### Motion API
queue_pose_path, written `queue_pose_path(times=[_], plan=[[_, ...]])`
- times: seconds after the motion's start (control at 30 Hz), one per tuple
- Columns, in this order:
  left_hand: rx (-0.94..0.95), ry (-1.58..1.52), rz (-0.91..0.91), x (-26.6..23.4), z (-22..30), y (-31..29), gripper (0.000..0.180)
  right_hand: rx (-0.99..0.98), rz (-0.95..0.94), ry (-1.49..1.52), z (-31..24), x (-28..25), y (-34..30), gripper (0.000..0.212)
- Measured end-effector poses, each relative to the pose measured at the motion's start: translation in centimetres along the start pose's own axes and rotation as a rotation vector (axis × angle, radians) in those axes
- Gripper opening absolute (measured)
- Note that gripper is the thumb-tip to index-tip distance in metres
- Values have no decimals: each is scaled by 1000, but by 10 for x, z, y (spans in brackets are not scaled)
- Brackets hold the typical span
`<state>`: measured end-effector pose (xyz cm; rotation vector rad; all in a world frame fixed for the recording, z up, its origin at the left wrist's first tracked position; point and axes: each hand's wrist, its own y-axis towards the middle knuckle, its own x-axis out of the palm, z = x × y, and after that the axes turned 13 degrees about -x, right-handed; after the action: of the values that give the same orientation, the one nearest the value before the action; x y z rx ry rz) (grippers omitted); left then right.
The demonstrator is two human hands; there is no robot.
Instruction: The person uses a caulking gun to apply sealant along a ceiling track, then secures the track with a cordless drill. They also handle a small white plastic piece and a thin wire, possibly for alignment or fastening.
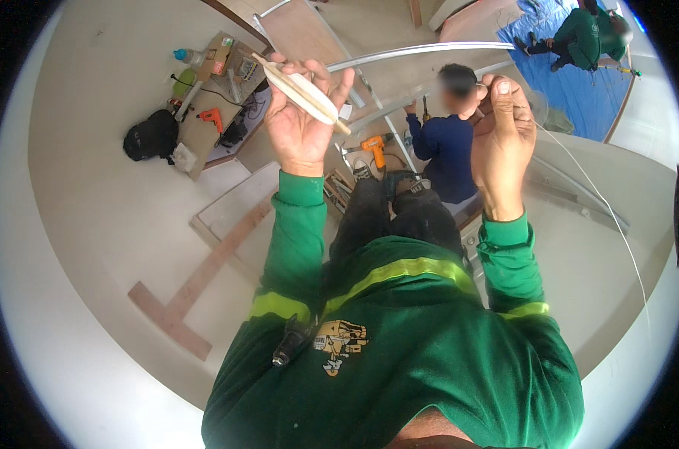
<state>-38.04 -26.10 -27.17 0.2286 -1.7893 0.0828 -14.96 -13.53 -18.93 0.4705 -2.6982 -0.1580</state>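
My left hand (pixel 300 136) is raised, palm turned up, with its fingers curled around a spindle-shaped winder of white string (pixel 303 93). A thin stick pokes out at both ends of the winding. On the other side, my right hand (pixel 504 142) is held up at about the same height, thumb and fingers pinched on a white string (pixel 622 228). That string hangs in a long curve from behind the hand down toward the right rim. Whether it joins the winder cannot be seen.
A co-worker in blue (pixel 448 157) sits low between my arms, near an orange drill (pixel 375 150). Another person in green (pixel 583 37) is on a blue sheet (pixel 549 82). A metal channel (pixel 429 49) spans behind my hands. Left lie another orange drill (pixel 211 118), black bag (pixel 151 136) and T-shaped board (pixel 205 273).
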Motion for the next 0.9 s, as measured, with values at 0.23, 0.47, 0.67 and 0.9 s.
queue_pose_path(times=[0.23, 0.47, 0.67, 0.9], plan=[[164, 1055, 211, 30, 9, -13, 36, -105, -55, -44, -4, 11, 2, 27], [121, 59, -6, 20, 18, -8, 45, 19, -49, 76, 10, 34, 0, 28], [572, 1143, 557, 29, -18, -11, 51, 35, -128, 7, 3, 58, 2, 29], [389, 282, 421, 12, 13, -17, 39, 67, -178, -1, 8, 56, -2, 28]])
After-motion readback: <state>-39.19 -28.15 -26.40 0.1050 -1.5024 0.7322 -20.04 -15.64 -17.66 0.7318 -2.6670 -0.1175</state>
